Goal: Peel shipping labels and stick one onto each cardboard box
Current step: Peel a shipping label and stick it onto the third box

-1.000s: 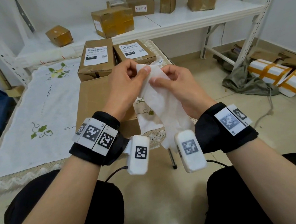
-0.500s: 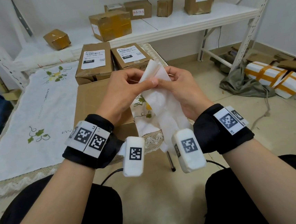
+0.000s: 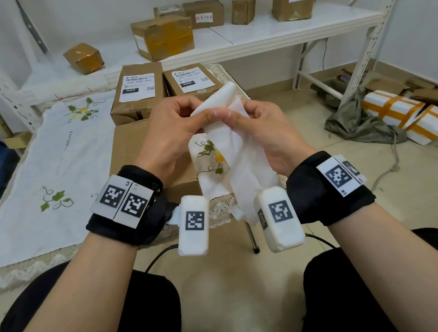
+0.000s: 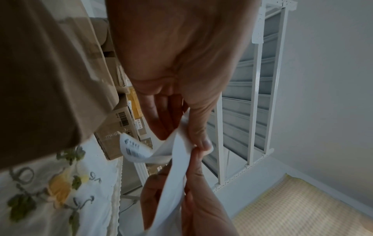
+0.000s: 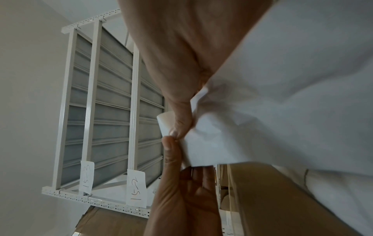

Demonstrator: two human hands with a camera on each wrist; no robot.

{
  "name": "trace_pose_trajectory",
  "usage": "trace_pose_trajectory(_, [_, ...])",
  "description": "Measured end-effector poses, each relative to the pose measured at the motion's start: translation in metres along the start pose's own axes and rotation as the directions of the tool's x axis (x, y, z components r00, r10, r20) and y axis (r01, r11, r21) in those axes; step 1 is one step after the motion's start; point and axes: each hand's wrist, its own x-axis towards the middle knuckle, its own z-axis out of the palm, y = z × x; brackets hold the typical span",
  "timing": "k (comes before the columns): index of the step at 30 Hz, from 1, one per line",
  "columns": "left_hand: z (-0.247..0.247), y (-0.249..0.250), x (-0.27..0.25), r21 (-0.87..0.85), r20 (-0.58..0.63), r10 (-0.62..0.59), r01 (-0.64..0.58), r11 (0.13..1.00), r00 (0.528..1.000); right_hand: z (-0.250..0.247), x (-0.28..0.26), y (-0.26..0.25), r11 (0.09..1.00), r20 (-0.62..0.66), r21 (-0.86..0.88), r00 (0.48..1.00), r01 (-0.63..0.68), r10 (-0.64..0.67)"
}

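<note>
So, box label (image 3: 137, 87) reads "060" (printed)

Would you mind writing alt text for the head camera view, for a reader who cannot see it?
Both hands pinch the top of a white label strip, left hand and right hand meeting thumb to thumb above a plain cardboard box. Behind it stand two labelled boxes; more boxes sit on a white shelf.
</note>
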Motion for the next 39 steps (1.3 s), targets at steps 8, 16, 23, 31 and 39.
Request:
trace_pose_trajectory(8, [-0.009, -0.002, 0.004, 0.103, -0.031, 0.045, -0.042, 0.994, 0.998, -0.004, 0.000, -0.001, 0.997, 0.087, -0.064, 0.995, -0.032, 0.037])
trace_pose_trajectory(16, [-0.008, -0.005, 0.006, 0.222, -0.045, 0.134, -0.120, 0.968, 0.990, -0.002, -0.001, 0.000, 0.984, 0.091, -0.169, 0.994, -0.051, 0.067])
trace_pose_trajectory(23, [-0.011, -0.005, 0.009, 0.234, 0.010, 0.140, -0.139, 0.962, 0.990, -0.001, 0.000, -0.001, 0.958, 0.055, -0.278, 0.994, -0.074, 0.093])
trace_pose_trajectory(31, [-0.014, -0.004, 0.011, 0.292, 0.050, 0.132, -0.141, 0.946, 0.990, -0.005, 0.002, 0.000, 0.868, 0.067, -0.497, 0.997, -0.009, 0.049])
trace_pose_trajectory(39, [-0.012, -0.007, 0.009, 0.320, 0.092, 0.128, -0.151, 0.935, 0.988, -0.010, 0.006, 0.000, 0.774, 0.033, -0.633, 0.998, -0.015, 0.047])
